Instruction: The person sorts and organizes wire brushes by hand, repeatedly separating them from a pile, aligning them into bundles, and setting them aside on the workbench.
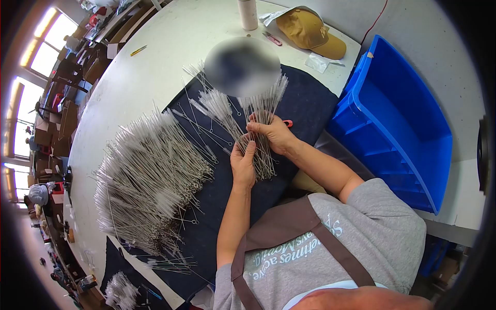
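Observation:
My right hand (275,133) is closed around a bundle of thin wire straw brushes (264,164), with white bristle ends up and looped wire ends down. Lower on the left, my left hand (243,161) is also closed, its thumb and fingers gripping brushes whose stems slant up to the left. Several loose brushes (199,129) lie on the dark cloth (217,232) beside the hands. To the left, a large pile of the same brushes (150,170) spreads across the cloth, loops mostly toward me. A blurred patch hides what lies beyond the bristle tips.
A blue plastic bin (408,129) stands at the right by the table (134,77). A tan cap (310,33), a pink cutter (272,38) and a bottle (248,14) are at the far side. A yellow cutter (138,50) lies left; a smaller brush bunch (122,290) lies lower left.

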Available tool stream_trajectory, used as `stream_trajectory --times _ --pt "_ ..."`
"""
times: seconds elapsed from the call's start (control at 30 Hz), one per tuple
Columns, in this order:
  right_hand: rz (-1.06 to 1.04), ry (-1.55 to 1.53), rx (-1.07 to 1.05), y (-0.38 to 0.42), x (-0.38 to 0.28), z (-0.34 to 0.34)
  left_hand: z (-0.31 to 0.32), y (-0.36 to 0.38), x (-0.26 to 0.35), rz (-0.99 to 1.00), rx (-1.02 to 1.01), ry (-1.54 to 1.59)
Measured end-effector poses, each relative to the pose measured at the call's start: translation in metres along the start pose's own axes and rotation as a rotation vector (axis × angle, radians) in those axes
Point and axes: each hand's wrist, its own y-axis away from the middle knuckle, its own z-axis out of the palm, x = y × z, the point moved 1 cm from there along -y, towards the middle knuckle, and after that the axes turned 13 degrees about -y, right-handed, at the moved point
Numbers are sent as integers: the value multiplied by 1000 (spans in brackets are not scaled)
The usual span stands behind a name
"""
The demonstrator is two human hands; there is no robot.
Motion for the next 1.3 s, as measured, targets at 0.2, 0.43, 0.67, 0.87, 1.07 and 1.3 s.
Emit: stream_trajectory --times 0.2,0.43,0.67,0.87,1.07,1.3 --pt "74 11 -22 3 -5 2 -6 -1 -5 45 29 -42" --pt "103 -101 -11 5 -7 7 -5 -1 -3 38 43 13" --pt "82 -113 -15 2 -5 3 -2 0 -1 54 29 -16" --pt "98 -143 -8 6 -9 10 -3 -1 -3 60 37 -26" --pt "104 -117 -23 5 -10 5 1 -3 -2 66 47 15" --pt "30 -121 -12 1 -7 -2 -3 -6 -7 59 49 -12"
